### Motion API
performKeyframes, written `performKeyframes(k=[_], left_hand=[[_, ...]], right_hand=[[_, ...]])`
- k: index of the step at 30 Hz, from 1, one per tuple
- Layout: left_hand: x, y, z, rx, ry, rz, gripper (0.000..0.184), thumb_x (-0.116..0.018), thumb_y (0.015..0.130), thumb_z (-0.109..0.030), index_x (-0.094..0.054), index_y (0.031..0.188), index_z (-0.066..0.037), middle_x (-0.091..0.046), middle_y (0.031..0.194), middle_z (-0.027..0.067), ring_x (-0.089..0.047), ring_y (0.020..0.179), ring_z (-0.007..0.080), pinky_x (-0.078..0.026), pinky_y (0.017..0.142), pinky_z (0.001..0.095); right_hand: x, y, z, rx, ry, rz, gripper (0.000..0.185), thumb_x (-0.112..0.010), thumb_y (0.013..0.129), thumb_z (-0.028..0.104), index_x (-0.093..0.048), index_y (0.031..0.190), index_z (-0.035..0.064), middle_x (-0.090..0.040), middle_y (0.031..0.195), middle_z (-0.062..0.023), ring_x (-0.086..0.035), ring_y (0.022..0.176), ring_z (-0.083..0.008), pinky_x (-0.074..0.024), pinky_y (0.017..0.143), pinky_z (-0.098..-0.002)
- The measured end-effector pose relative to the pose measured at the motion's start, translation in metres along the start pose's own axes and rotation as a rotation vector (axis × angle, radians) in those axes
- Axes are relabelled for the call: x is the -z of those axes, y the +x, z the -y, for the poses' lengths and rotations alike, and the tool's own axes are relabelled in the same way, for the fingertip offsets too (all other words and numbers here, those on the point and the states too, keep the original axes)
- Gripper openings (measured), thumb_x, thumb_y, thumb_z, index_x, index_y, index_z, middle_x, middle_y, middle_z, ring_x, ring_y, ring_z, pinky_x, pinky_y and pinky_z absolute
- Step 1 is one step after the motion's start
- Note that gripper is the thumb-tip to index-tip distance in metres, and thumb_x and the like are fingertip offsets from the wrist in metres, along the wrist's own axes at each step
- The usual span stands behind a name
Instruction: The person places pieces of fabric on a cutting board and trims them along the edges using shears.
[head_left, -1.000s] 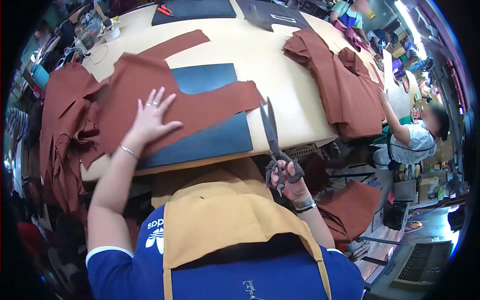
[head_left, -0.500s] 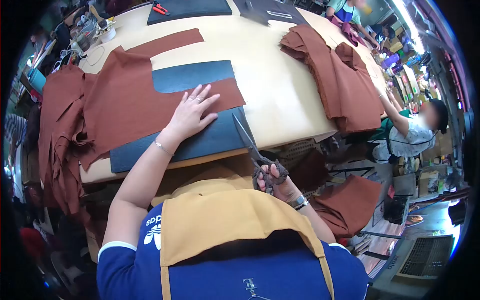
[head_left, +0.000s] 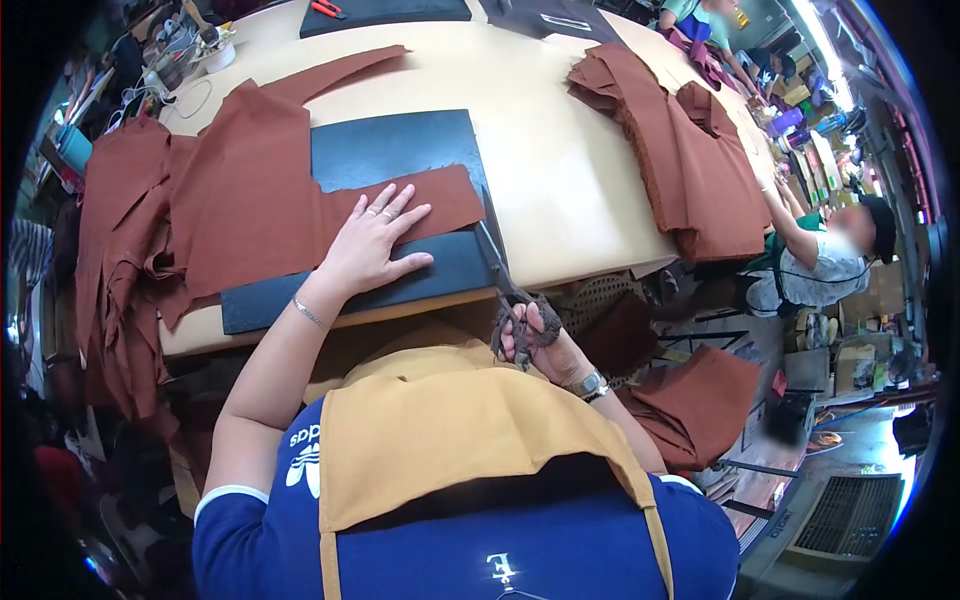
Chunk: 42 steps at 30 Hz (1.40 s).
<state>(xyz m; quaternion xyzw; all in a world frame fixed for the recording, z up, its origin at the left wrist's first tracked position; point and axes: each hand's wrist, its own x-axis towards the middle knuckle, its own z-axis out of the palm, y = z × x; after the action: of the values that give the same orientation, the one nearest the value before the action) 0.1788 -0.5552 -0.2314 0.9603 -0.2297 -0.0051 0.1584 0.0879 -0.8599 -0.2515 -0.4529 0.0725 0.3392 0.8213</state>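
Head view: over the last second the left hand (head_left: 378, 245) has come rightward along the brown cloth (head_left: 245, 190), and more of the blue mat (head_left: 390, 140) shows beyond the strip's far edge. The scissors (head_left: 497, 262), which stood nearly upright off the mat's right side, are now lower, leaning left over that edge.

The cloth lies partly on the mat and partly on the table (head_left: 560, 150), its narrow strip running right under the left palm. The strip's right end lies just beside the blades; I can't tell whether they touch, or how far apart the blades stand.

The left hand is palm down and flat, fingers spread, thumb pointing toward the scissors, its forearm rising from the near side. The right hand (head_left: 548, 348), low in front of the table's near edge, is curled around the scissors' wrapped handles, wrist bent leftward.
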Motion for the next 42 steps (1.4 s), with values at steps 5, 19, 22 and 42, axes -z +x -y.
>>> performKeyframes(k=[5, 19, 22, 42], left_hand=[[0.001, -0.003, -0.002, -0.001, 0.003, -0.016, 0.075, -0.058, 0.083, -0.062, -0.042, 0.143, -0.020, -0.028, 0.155, 0.0104, -0.021, 0.144, 0.0316, -0.017, 0.116, 0.0528], [0.002, -0.003, -0.003, 0.007, -0.005, -0.024, 0.075, -0.057, 0.082, -0.063, -0.043, 0.142, -0.020, -0.030, 0.154, 0.0106, -0.022, 0.144, 0.0315, -0.018, 0.116, 0.0529], [0.001, -0.003, -0.003, 0.011, -0.014, -0.030, 0.075, -0.057, 0.082, -0.063, -0.043, 0.142, -0.020, -0.029, 0.154, 0.0106, -0.022, 0.144, 0.0314, -0.018, 0.116, 0.0530], [0.001, -0.003, -0.001, -0.057, -0.039, -0.048, 0.080, -0.061, 0.077, -0.067, -0.047, 0.139, -0.019, -0.033, 0.152, 0.0115, -0.025, 0.143, 0.0324, -0.020, 0.114, 0.0549]], right_hand=[[-0.005, 0.003, 0.007, 0.012, -0.187, -0.049, 0.038, -0.055, 0.095, 0.043, -0.056, 0.090, 0.0053, -0.057, 0.079, -0.0031, -0.059, 0.068, -0.0134, -0.0529, 0.068, -0.0323], [-0.017, -0.007, 0.015, 0.037, -0.294, -0.124, 0.023, -0.065, 0.092, 0.027, -0.058, 0.092, 0.0052, -0.059, 0.075, -0.0003, -0.057, 0.063, -0.0073, -0.0498, 0.060, -0.0219], [-0.011, -0.015, 0.015, 0.023, -0.297, -0.119, 0.019, -0.065, 0.092, 0.024, -0.058, 0.094, 0.0056, -0.059, 0.075, 0.0002, -0.057, 0.062, -0.0065, -0.0495, 0.060, -0.0213], [-0.023, -0.014, 0.014, 0.051, -0.343, -0.161, 0.028, -0.065, 0.092, 0.032, -0.058, 0.095, 0.0050, -0.058, 0.072, 0.0013, -0.056, 0.061, -0.0058, -0.0453, 0.055, -0.0198]])
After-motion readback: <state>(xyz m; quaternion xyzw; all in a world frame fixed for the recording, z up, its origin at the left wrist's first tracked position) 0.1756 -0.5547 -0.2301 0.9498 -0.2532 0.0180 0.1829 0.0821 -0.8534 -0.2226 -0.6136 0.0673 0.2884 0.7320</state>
